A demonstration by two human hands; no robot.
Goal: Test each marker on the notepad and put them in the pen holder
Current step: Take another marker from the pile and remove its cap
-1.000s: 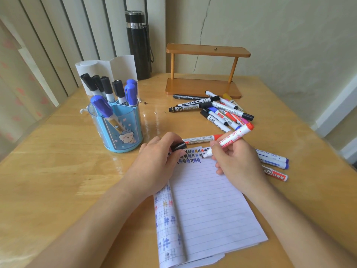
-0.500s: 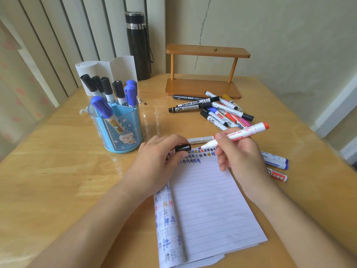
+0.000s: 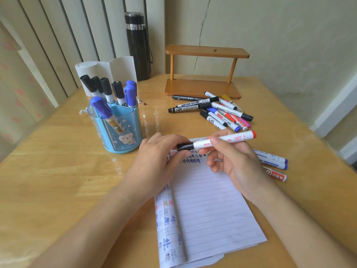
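Wooden table (image 3: pixel 58 180): right hand (image 3: pixel 237 161) pinches a white marker (image 3: pixel 229 139) (red rear end) level above the top edge of the notepad (image 3: pixel 208 206); left hand (image 3: pixel 156 159) pinches a black cap (image 3: pixel 184 146) against its tip end. Holder (image 3: pixel 119 132) stands beside the left hand, other markers (image 3: pixel 108 89) inside.

Pale cracked wall (image 3: pixel 280 35) behind, vertical blinds (image 3: pixel 58 45) at left, white skirting (image 3: pixel 334 111) at right, glossy wooden desk (image 3: pixel 48 180) in soft daylight.
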